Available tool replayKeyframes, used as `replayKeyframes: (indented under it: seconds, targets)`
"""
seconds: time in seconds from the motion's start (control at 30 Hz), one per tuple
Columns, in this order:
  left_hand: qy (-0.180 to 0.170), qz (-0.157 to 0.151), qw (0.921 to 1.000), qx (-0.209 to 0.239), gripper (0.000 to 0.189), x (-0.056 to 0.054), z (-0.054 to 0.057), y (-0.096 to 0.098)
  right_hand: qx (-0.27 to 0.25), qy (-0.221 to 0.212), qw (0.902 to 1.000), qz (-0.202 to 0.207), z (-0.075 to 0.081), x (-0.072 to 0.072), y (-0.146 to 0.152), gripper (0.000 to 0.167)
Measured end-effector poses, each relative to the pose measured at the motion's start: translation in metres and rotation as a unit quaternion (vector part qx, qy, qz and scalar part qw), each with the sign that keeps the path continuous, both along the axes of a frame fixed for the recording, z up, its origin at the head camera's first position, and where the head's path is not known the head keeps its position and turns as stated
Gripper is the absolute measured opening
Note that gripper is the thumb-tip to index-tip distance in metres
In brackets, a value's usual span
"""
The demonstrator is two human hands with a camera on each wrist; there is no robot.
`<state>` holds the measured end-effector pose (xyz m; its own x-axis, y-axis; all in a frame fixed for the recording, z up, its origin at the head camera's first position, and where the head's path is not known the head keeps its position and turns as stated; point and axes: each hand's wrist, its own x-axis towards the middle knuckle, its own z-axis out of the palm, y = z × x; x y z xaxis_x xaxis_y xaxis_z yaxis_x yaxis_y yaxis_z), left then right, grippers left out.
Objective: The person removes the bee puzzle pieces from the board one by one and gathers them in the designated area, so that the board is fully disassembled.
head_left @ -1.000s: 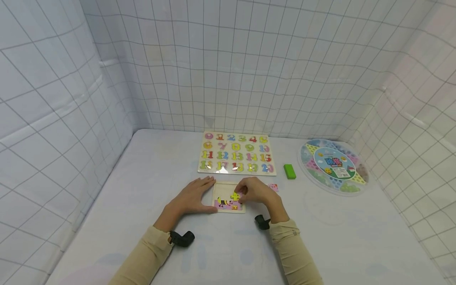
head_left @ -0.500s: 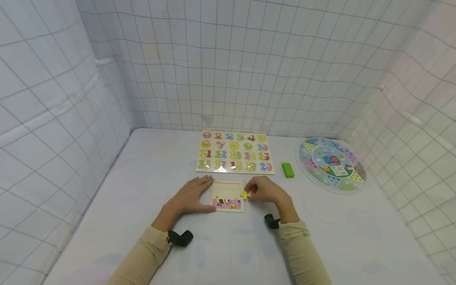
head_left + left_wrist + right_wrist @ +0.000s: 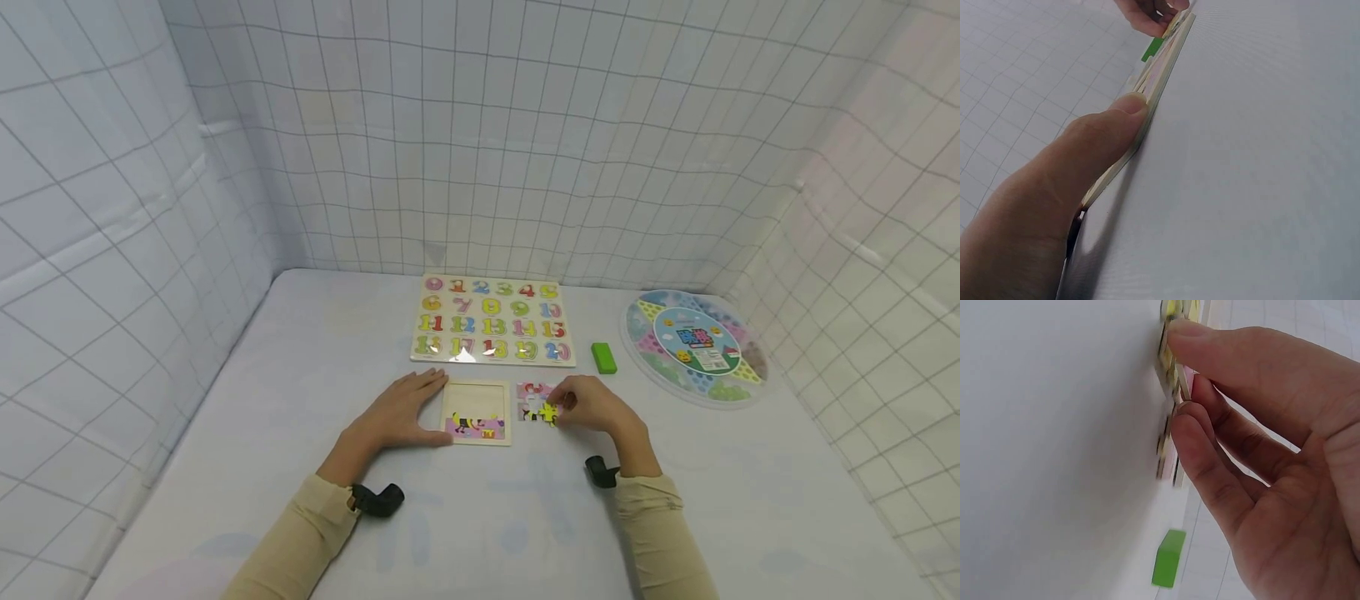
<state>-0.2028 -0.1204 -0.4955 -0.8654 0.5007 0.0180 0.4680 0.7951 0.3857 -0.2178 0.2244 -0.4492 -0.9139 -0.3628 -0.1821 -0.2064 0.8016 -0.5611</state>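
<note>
A small wooden puzzle tray [image 3: 474, 398] lies in front of me, its lower strip filled with pink pieces showing a bee picture. My left hand [image 3: 396, 414] spreads around the tray's left side, thumb touching the lower left corner and fingertips at the upper left one. In the left wrist view the thumb [image 3: 1113, 125] rests along the tray's edge. To the right of the tray, my right hand [image 3: 596, 407] pinches a yellow puzzle piece [image 3: 549, 412] between thumb and fingers. That piece overlaps a patch of pink puzzle pieces [image 3: 529, 393], partly hidden by the fingers.
Behind the tray lies a number board [image 3: 491, 325] with colourful numerals. A green block [image 3: 603, 358] sits beyond my right hand. Farther right is a round, clear-covered game board [image 3: 693, 346]. Grid-patterned cloth walls [image 3: 480, 167] stand around the table.
My right hand has carried the yellow puzzle piece rightward, from over the tray to the patch of pieces beside it. The left hand has stayed at the tray's left side.
</note>
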Motion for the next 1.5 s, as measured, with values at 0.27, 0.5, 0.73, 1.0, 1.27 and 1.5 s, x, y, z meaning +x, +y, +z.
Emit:
replayKeyframes:
  seconds: [0.27, 0.5, 0.73, 1.0, 1.27, 1.5]
  targets:
    - [0.008, 0.003, 1.0000, -0.005, 0.105, 0.000, -0.002, -0.001, 0.003, 0.002, 0.9998, -0.021, -0.005, 0.001, 0.022, 0.023]
    - [0.012, 0.000, 0.9999, -0.006, 0.104, 0.000, -0.003, -0.002, -0.001, 0.003, 0.9998, -0.019, -0.005, 0.002, 0.028, 0.024]
    - [0.013, 0.001, 0.9999, -0.004, 0.104, -0.001, -0.003, -0.001, 0.000, -0.008, 0.9996, -0.027, -0.005, 0.003, 0.030, 0.025]
    - [0.006, 0.003, 1.0000, -0.003, 0.104, 0.000, -0.001, 0.000, -0.004, -0.014, 0.9996, -0.024, -0.005, 0.003, 0.029, 0.028]
    - [0.011, 0.001, 0.9999, -0.007, 0.103, 0.000, -0.001, 0.001, 0.001, -0.002, 0.9998, -0.019, -0.003, 0.003, 0.028, 0.025]
    - [0.012, 0.000, 0.9999, -0.009, 0.103, 0.000, 0.000, 0.001, 0.011, -0.011, 0.9991, -0.038, 0.000, 0.004, 0.028, 0.023]
